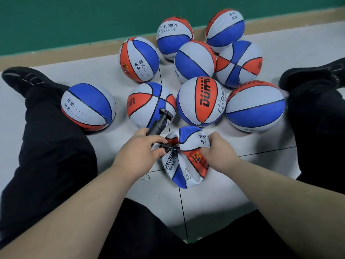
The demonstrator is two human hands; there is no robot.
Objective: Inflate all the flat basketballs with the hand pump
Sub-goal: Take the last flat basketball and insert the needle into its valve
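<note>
A crumpled, flat red, white and blue basketball (pixel 183 165) lies on the floor between my legs. My right hand (pixel 217 150) grips its folded upper right side. My left hand (pixel 141 148) holds the lower end of a black hand pump (pixel 158 123), whose T-handle points up and away from me. The pump's thin needle (pixel 174 149) meets the ball at its centre. Several round, full-looking balls in the same colours sit beyond, the nearest (pixel 151 105) right behind the pump.
My black-trousered legs (pixel 56 146) spread left and right, with shoes (pixel 20 77) at the far ends. A ball (pixel 88 107) rests against my left leg. A tan baseboard and green wall (pixel 74 25) close off the back. A thin wire clip (pixel 146 178) lies on the grey tiles.
</note>
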